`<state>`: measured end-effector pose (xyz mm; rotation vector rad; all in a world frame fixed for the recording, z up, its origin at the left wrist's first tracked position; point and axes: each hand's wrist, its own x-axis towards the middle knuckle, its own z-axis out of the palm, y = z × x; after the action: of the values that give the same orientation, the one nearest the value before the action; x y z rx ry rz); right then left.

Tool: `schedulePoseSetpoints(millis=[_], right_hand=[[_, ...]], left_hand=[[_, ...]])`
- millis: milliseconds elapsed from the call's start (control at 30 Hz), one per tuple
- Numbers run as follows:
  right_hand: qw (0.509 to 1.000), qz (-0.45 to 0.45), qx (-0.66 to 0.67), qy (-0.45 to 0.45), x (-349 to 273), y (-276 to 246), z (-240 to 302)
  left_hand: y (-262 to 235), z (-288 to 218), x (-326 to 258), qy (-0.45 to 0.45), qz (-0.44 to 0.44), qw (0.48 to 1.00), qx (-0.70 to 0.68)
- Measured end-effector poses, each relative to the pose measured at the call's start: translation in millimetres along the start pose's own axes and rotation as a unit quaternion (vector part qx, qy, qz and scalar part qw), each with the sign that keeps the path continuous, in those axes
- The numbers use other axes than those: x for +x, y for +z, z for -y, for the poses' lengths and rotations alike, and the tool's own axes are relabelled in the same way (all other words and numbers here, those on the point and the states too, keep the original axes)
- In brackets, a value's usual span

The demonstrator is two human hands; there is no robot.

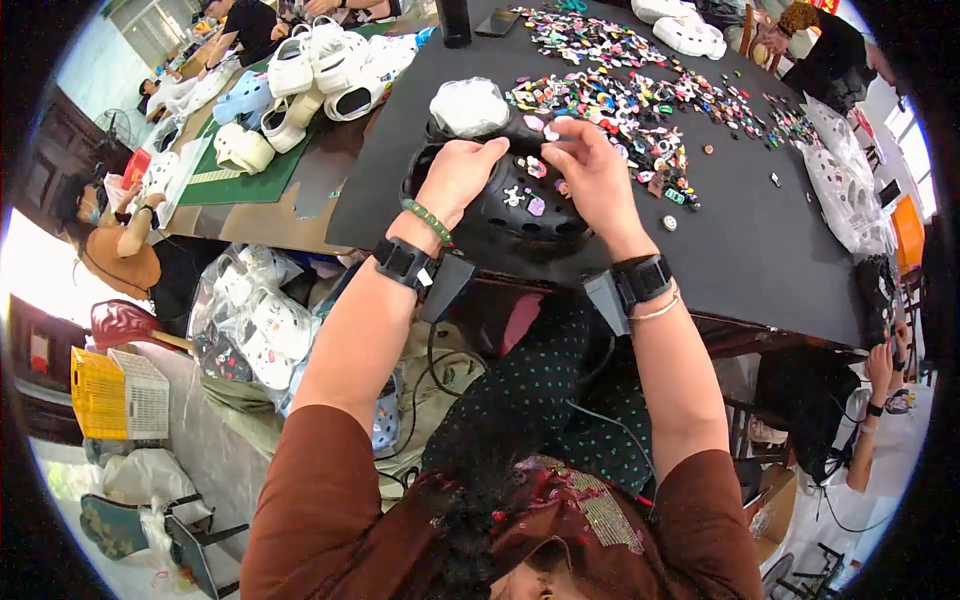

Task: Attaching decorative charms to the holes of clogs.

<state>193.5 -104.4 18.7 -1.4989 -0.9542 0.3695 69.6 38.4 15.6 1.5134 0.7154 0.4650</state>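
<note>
Behind black clog [520, 215], crumpled clear bag [469, 106]

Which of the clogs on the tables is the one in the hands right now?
The black clog at the near edge of the dark table, held by both hands. It is the only black one; the others, piled far left, are white or pale.

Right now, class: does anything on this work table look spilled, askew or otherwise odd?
Nothing stands out. The left hand steadies a black clog while the right hand presses on charms; the loose charms are scattered across the black table, none off its edge.
</note>
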Motion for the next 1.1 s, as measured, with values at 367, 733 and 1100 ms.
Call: schedulePoseSetpoints(millis=[367,733,1100], right_hand=[[0.991,-0.061,-0.068,-0.098,-23,-34,-22],[0.929,0.007,-0.266,-0.257,-49,-10,-4],[0.958,0.009,-0.267,-0.109,-36,9,-1]], left_hand=[[-12,-5,-7,0.060,0.113,0.965,0.229],[-12,0,-5,-0.007,0.112,0.976,0.189],[-19,-16,-9,-0.029,0.188,0.975,0.113]])
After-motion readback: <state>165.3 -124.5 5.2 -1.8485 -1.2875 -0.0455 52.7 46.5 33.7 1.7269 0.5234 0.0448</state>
